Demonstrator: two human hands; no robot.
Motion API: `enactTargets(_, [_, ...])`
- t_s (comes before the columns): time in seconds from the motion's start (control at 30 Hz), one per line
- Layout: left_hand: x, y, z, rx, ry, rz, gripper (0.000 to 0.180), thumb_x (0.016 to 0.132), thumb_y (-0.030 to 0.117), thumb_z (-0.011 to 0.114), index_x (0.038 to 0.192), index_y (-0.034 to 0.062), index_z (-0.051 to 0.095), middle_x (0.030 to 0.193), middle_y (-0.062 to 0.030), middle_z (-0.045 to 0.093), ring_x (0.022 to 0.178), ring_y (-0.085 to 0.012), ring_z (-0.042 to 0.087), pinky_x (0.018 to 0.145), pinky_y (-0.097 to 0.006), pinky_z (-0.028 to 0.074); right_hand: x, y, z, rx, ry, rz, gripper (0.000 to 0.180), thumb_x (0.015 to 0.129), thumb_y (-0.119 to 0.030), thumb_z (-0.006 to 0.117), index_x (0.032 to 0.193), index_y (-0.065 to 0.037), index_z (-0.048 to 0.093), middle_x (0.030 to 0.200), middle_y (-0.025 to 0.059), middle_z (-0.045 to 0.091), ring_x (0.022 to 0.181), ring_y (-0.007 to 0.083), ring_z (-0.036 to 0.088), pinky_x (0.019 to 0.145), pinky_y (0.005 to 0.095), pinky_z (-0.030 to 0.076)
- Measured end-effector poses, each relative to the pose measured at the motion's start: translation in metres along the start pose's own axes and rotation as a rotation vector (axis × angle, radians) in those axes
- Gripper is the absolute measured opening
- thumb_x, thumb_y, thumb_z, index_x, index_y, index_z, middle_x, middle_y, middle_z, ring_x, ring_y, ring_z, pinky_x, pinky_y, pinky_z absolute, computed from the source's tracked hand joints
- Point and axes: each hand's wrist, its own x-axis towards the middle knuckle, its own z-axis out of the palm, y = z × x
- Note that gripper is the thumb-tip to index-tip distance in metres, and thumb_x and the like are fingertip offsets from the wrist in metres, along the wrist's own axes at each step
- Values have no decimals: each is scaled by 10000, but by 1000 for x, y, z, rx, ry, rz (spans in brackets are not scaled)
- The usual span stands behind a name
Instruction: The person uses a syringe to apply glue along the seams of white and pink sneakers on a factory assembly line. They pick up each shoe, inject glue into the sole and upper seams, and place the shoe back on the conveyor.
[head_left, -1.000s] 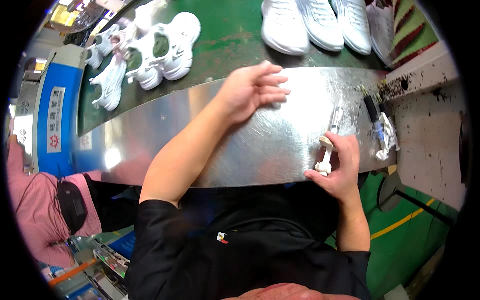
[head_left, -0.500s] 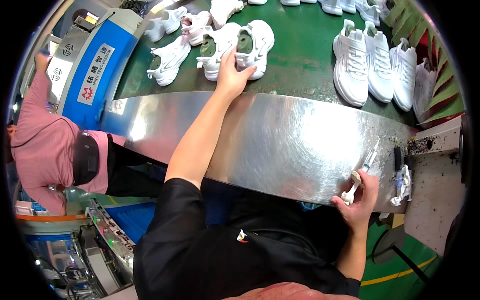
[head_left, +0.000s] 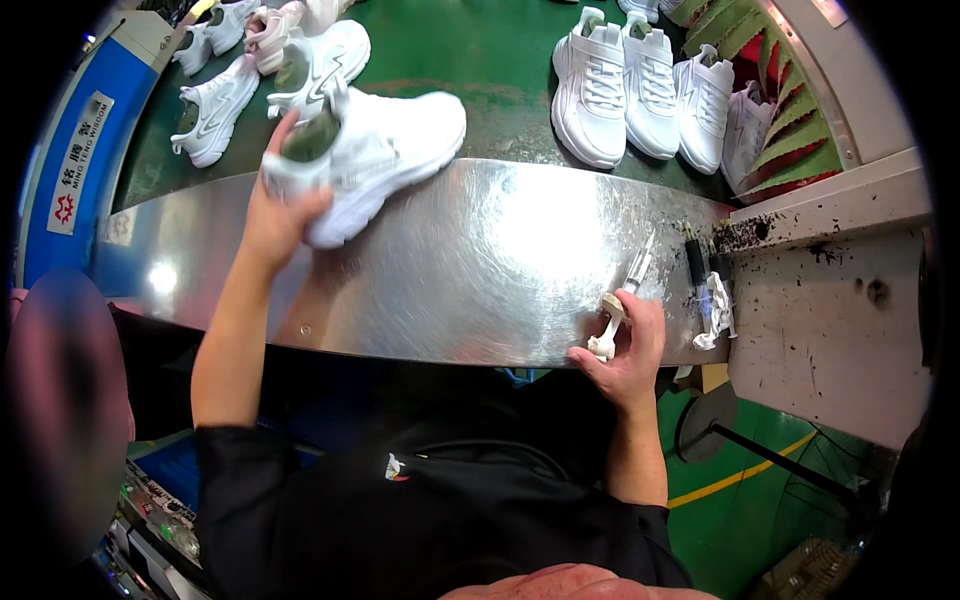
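A white sneaker [head_left: 405, 135] with a green-grey lining hangs over the far edge of the metal ledge [head_left: 440, 300]. My left hand [head_left: 275, 220] grips it at the heel and collar, and its toe points to the right and away from me. Low over the ledge's right part, my right hand [head_left: 630, 350] is closed around a clear syringe [head_left: 637, 268], whose tip points away from me. Whitish wrapping covers its near end. Beyond the held sneaker stands another white sneaker [head_left: 335, 50], partly hidden by it.
Three white sneakers [head_left: 590, 95] stand in a row on the green belt [head_left: 470, 60]. More shoes [head_left: 215, 110] sit at the far left. A second syringe with a black part [head_left: 697, 262] lies at the ledge's right end, beside a stained panel [head_left: 830, 300]. A blue machine [head_left: 85, 130] borders the left.
My left hand has lifted the sneaker off the belt and brought it nearer, over the ledge. The view has shifted to the right. The right hand keeps hold of the syringe.
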Motion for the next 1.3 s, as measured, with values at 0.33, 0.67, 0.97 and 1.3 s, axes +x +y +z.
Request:
enactTargets(0.33, [-48,-5,8,-141,11,-255,747,728,0,631,1380,66,273,1138,-87,433,934,-193,564,746,-315,518,-42,-16,-14,371,-21,295,863,610,-537,793,1191,10,463,973,70,474,870,171,490,769,283,413])
enactTargets(0.67, [80,-29,2,528,-228,-504,584,775,487,647,999,-46,569,909,-142,604,762,-206,592,598,-326,499,-61,-37,-28,518,54,528,1050,621,-582,767,1344,29,313,1018,82,533,921,165,530,804,299,446])
enactTargets(0.97, [14,9,49,-637,-222,-165,476,750,122,676,1146,-41,467,986,-104,608,901,-160,599,805,-296,500,-30,-74,-33,716,-47,471,975,568,-653,757,1171,42,433,971,98,523,846,186,546,749,314,474])
enactTargets(1.3, [-22,11,32,-890,-297,-146,587,689,-68,673,1234,54,493,1064,-84,615,1005,-190,592,888,-341,476,76,-116,1,1447,-356,29,807,673,-752,576,1150,-120,417,826,188,620,874,261,485,758,367,346])
